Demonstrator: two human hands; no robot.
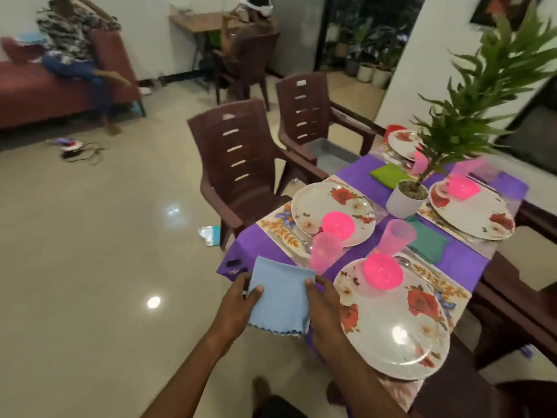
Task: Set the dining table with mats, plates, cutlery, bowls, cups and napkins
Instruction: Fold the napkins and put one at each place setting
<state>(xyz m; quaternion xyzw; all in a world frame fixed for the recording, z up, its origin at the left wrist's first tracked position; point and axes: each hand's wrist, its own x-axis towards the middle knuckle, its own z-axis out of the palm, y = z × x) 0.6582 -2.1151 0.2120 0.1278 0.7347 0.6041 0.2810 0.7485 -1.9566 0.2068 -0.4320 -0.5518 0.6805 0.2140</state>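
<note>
Left hand [238, 300]: pinches left edge of blue napkin [281, 297], thumb on top.
Right hand [324, 306]: grips its right edge.
Napkin position: held flat over purple tablecloth [461, 260] corner, beside nearest floral plate [398, 324].
On plate: pink bowl [382, 271].
Just beyond: pink cup [324, 251].

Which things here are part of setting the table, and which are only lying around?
Part of the job:
blue napkin, held by left hand and right hand
plates
pink bowls
pink cups
green napkins
mats

Lying about:
potted plant
chairs
cables on floor
</note>
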